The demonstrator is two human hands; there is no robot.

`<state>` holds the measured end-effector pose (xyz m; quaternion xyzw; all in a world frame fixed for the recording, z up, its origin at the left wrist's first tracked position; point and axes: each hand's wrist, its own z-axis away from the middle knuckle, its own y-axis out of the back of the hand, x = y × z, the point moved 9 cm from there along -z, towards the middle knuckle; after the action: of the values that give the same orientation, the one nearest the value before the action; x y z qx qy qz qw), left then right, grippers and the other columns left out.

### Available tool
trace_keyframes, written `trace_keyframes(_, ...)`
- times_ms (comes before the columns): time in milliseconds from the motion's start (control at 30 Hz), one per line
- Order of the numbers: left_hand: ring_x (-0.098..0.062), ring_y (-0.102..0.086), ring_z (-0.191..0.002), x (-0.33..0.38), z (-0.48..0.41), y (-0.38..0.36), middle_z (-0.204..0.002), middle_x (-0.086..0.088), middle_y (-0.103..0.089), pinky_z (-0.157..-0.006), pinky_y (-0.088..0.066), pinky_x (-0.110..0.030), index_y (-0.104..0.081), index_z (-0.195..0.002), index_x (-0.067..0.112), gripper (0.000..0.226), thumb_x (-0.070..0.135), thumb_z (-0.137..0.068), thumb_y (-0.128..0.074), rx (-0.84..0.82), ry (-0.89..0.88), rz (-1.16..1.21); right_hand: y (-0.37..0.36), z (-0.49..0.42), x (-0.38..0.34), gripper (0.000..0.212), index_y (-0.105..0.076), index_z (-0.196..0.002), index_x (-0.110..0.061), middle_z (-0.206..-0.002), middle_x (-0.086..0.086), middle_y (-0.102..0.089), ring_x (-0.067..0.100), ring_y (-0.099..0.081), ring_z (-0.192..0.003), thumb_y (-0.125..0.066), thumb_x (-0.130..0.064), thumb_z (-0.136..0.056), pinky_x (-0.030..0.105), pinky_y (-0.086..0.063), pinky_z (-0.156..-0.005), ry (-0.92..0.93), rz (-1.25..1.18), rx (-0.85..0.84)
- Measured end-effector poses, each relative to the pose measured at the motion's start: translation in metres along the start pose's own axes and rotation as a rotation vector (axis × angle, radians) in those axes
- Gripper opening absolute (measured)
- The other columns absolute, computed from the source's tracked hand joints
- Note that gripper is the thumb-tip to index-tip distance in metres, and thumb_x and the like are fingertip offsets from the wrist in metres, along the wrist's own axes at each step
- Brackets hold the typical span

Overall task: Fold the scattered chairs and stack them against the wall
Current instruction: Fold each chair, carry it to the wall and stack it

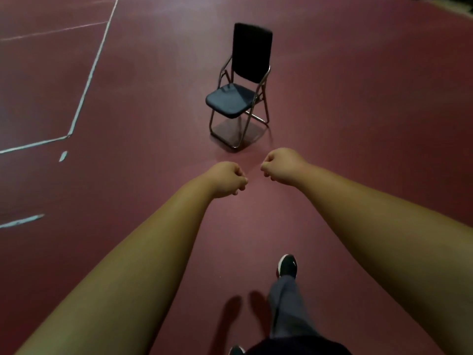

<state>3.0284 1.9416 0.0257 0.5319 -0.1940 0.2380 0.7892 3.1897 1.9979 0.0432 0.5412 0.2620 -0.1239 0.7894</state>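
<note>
Our left hand (227,179) and right hand (281,166), fingers curled empty, face the upper-centre chair (234,99): likely light, stiff; we'd grip its backrest (252,52).

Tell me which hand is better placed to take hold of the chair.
Right, probably. The right hand reaches further forward, nearer the unfolded chair, and lines up with its backrest side. The left hand sits slightly further back. Both fists are empty; neither touches the chair yet.
</note>
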Motion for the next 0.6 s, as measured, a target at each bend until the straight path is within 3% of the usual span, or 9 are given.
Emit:
trace_keyframes(133,-0.017,-0.076,-0.082,0.014,-0.099,0.018,-0.091,-0.004,-0.080,-0.090,-0.061,-0.039,-0.076,-0.094,0.015,0.018,0.027,-0.099,-0.064,-0.016,0.023,-0.001,0.030,-0.102,0.039,0.024,-0.079,-0.078,-0.012,-0.078,0.009,-0.078,0.029,-0.074,-0.077,-0.063,-0.021,-0.093,0.038,-0.062,-0.078,-0.052,-0.060,0.002)
trace_keyframes(267,-0.017,-0.077,-0.079,0.023,-0.197,0.050,-0.090,-0.003,-0.080,-0.090,-0.061,-0.040,-0.076,-0.093,0.014,0.017,0.025,-0.098,-0.064,-0.009,0.082,0.003,0.059,-0.206,0.069,0.024,-0.079,-0.078,-0.010,-0.078,0.014,-0.077,0.032,-0.072,-0.074,-0.061,-0.019,-0.092,0.032,-0.052,-0.066,-0.096,-0.111,-0.045)
trace_keyframes(433,-0.016,-0.076,-0.082,0.053,-0.293,0.105,-0.093,0.000,-0.079,-0.083,-0.057,-0.031,-0.075,-0.093,0.015,0.018,0.025,-0.100,-0.061,0.038,0.099,0.023,0.107,-0.312,0.076,0.025,-0.079,-0.082,-0.009,-0.083,0.013,-0.079,0.032,-0.076,-0.079,-0.059,-0.017,-0.094,0.028,-0.050,-0.058,-0.088,-0.125,-0.093)
trace_keyframes(600,-0.016,-0.074,-0.082,0.066,-0.385,0.149,-0.085,-0.001,-0.078,-0.072,-0.052,-0.028,-0.076,-0.093,0.016,0.018,0.026,-0.099,-0.062,0.060,0.117,0.078,0.151,-0.412,0.061,0.023,-0.077,-0.076,-0.011,-0.081,0.010,-0.079,0.032,-0.077,-0.080,-0.061,-0.017,-0.092,0.039,-0.060,-0.068,-0.056,-0.116,-0.080)
